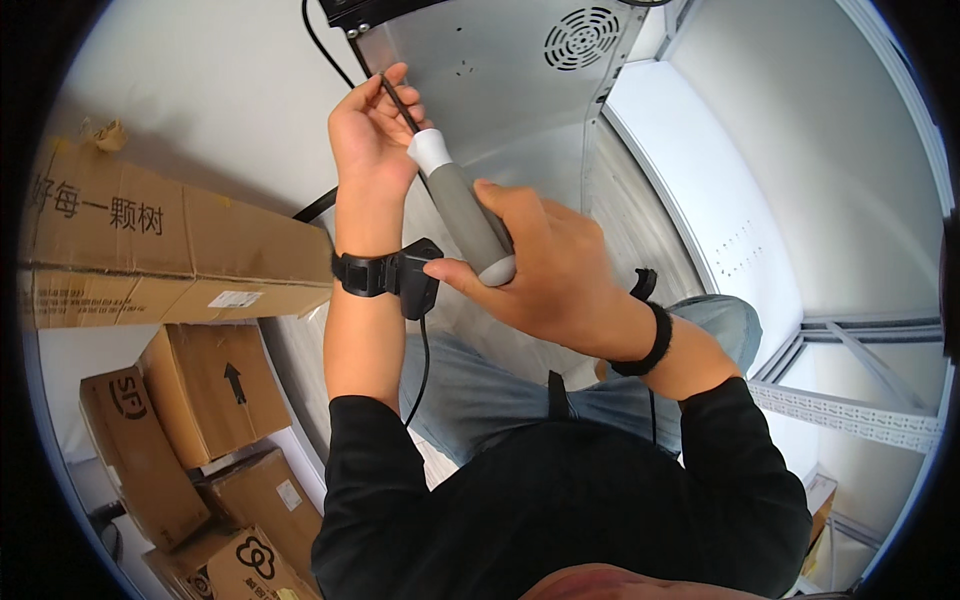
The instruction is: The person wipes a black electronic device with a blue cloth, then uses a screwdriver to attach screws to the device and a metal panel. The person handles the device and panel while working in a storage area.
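Note:
A screwdriver (465, 215) with a thick grey handle, a white collar and a dark shaft slants up and left in front of me. Its handle lies in my right hand (560, 265), the fingers wrapped round the far side and the thumb along the near side. At the other end, my left hand (370, 135) has its thumb and fingertips about the tip of the shaft, palm up. Whether a small screw sits at the tip I cannot make out. Just beyond both hands stands a silver metal cabinet (480, 70) with a round slotted vent (582, 40).
A long cardboard box (250, 245) lies at my left, with several more cartons (225, 390) below it. A black cable (318, 35) hangs by the cabinet's left edge. To the right are a white panel (710, 190) and a metal frame (850, 405). Black straps circle both wrists.

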The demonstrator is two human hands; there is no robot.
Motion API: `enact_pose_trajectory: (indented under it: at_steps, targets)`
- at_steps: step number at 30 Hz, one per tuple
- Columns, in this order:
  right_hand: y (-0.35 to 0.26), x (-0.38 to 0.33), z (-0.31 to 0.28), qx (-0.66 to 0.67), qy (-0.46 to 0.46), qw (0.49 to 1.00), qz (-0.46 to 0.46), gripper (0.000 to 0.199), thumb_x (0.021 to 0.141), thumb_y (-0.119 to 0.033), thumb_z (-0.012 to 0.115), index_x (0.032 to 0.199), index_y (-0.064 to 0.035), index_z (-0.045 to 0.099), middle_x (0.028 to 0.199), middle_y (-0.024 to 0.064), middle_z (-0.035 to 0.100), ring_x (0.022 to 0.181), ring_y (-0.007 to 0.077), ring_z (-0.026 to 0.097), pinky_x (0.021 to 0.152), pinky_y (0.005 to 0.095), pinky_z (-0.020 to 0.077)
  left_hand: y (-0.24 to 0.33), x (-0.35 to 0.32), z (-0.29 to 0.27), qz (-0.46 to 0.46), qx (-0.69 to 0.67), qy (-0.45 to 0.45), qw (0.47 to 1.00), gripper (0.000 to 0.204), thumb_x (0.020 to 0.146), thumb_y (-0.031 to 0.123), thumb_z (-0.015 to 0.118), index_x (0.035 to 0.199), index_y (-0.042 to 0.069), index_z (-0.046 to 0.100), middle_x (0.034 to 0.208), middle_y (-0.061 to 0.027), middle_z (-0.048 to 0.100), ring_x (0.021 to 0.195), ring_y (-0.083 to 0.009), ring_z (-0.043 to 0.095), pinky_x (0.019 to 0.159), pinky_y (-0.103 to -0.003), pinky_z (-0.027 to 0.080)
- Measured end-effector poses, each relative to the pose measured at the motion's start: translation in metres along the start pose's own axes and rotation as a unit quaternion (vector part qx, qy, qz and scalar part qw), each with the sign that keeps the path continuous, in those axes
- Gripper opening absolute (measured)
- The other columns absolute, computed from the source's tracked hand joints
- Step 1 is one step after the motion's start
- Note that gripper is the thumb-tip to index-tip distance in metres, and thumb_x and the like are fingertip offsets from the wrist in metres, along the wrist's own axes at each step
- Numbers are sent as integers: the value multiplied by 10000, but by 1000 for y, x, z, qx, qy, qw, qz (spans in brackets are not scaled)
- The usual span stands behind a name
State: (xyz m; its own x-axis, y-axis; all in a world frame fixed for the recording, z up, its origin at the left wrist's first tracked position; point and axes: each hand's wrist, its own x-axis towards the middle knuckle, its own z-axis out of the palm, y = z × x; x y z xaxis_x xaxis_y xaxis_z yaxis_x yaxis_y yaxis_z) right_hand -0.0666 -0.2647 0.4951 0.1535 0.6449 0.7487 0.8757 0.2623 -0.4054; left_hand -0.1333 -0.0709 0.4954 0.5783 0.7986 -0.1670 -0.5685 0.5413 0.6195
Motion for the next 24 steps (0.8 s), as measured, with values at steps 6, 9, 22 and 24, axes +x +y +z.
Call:
enact_pose_trajectory:
  at_steps: [6, 9, 22, 24]
  targets:
    - [-5, -5, -3, -39, -6, 999, 9, 508, 728, -278, 772, 1077, 11, 543, 716, 70, 584, 589, 218, 592, 475, 316, 466, -2, 2, -10, -5, -13, -43, 999, 247, 951, 191, 428, 960, 45, 626, 675, -36, 559, 591, -166, 492, 548, -295, 387]
    - [-5, -10, -7, -37, -20, 999, 23, 507, 730, -249, 779, 1095, 11, 542, 752, 85, 606, 607, 236, 608, 501, 318, 485, -3, -2, -6, 18, 15, -26, 999, 246, 963, 198, 428, 973, 50, 623, 681, -34, 555, 588, -161, 481, 542, -285, 374]
    - [73, -15, -106, 199, -184, 859, 434, 364, 788, 19, 646, 1115, -67, 511, 955, 10, 570, 622, 67, 546, 484, 207, 450, -81, -19, -10, 15, 95, -160, 982, 350, 1041, 251, 336, 1159, -18, 526, 1081, -212, 655, 869, -281, 687, 605, -289, 528]
    - [112, -20, -139, 242, -206, 840, 441, 366, 773, 23, 612, 1123, -43, 529, 834, 21, 585, 553, 64, 533, 468, 191, 428, -107, -21, 12, -13, 129, -170, 977, 355, 1040, 260, 344, 1159, -19, 528, 1106, -209, 651, 863, -275, 688, 614, -290, 530]
